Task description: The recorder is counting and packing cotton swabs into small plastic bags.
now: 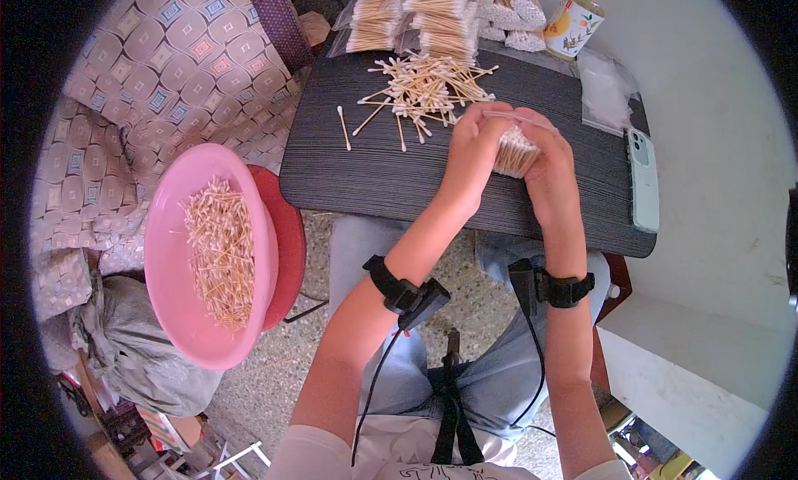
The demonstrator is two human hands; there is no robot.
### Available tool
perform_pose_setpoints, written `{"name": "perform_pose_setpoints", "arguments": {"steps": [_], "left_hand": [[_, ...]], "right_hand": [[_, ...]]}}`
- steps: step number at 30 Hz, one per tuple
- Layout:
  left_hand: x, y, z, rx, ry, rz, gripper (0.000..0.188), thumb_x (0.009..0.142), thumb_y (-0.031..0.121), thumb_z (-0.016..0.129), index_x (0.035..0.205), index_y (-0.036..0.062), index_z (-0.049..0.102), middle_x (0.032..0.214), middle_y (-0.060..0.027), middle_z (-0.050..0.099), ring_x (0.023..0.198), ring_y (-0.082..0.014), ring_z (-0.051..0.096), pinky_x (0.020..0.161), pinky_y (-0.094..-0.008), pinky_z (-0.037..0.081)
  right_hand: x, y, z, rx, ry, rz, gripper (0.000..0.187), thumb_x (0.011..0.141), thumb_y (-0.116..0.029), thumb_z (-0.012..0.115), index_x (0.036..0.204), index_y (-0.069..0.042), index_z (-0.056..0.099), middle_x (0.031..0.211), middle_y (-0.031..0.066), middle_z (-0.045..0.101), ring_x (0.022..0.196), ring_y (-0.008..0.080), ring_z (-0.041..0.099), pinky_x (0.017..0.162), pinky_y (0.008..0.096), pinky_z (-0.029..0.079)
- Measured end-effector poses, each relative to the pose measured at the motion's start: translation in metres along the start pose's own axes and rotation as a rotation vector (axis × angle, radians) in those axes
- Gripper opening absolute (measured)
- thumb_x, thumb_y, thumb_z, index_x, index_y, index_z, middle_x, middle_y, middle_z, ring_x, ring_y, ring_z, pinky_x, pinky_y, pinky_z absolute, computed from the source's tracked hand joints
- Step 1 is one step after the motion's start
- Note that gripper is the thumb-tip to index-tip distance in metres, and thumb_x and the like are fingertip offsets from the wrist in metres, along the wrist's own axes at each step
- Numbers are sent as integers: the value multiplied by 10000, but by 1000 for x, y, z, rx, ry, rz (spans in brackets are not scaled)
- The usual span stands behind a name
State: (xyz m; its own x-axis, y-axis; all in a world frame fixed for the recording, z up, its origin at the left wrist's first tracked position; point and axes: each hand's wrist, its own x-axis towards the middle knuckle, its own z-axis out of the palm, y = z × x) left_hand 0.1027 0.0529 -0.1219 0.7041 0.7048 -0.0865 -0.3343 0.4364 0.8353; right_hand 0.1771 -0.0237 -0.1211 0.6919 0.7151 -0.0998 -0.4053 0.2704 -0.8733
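Note:
Both of my hands are closed around a bundle of cotton swabs over the dark tabletop. My left hand grips its left side and my right hand its right side. Clear plastic, apparently a bag's edge, shows at the fingertips along the top of the bundle. My fingers hide part of the swabs. Just beyond my left hand lies a loose pile of cotton swabs, with a few single ones strewn to its left.
Filled bags of swabs are stacked at the table's far edge, beside a bottle. Flat clear bags and a pale phone lie along the right edge. Left of the table, a pink basin of swabs rests on a red stool.

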Motion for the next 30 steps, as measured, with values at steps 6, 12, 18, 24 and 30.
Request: {"name": "perform_pose_setpoints", "arguments": {"steps": [6, 12, 18, 24, 30], "left_hand": [[5, 3, -9, -32, -48, -83, 298, 812, 153, 511, 1061, -7, 545, 944, -65, 597, 854, -124, 577, 762, -249, 448], [3, 8, -13, 156, -149, 55, 263, 887, 199, 529, 1018, -24, 577, 938, -52, 617, 849, -94, 572, 743, -226, 448], [4, 0, -18, 469, -155, 308, 205, 859, 139, 606, 952, -43, 629, 834, -31, 642, 722, -35, 553, 618, -187, 442], [5, 1, -9, 539, -56, 453, 182, 846, 137, 611, 818, -43, 622, 643, -37, 598, 576, -28, 500, 505, -208, 401], [11, 3, -12, 353, 152, 542, 193, 860, 132, 589, 815, -55, 581, 631, -70, 614, 574, -49, 537, 493, -225, 423]], "right_hand": [[3, 1, 0, 32, -28, 46, 289, 835, -146, 557, 1063, 33, 551, 969, 71, 597, 878, 132, 575, 776, 253, 448], [-2, -4, -2, -312, 123, -138, 274, 866, -233, 593, 915, 33, 634, 825, 17, 622, 737, 58, 531, 674, 201, 413], [-8, -10, 3, -478, 203, -412, 225, 857, -200, 620, 796, 11, 669, 696, -28, 584, 636, 24, 456, 563, 178, 355], [-2, -8, -3, -539, 201, -446, 221, 862, -196, 613, 796, 9, 664, 672, -41, 562, 616, 23, 438, 554, 182, 355], [-1, -9, 3, -298, -15, -194, 260, 868, -204, 599, 1006, 17, 604, 837, 13, 609, 735, 51, 526, 668, 210, 430]]}}
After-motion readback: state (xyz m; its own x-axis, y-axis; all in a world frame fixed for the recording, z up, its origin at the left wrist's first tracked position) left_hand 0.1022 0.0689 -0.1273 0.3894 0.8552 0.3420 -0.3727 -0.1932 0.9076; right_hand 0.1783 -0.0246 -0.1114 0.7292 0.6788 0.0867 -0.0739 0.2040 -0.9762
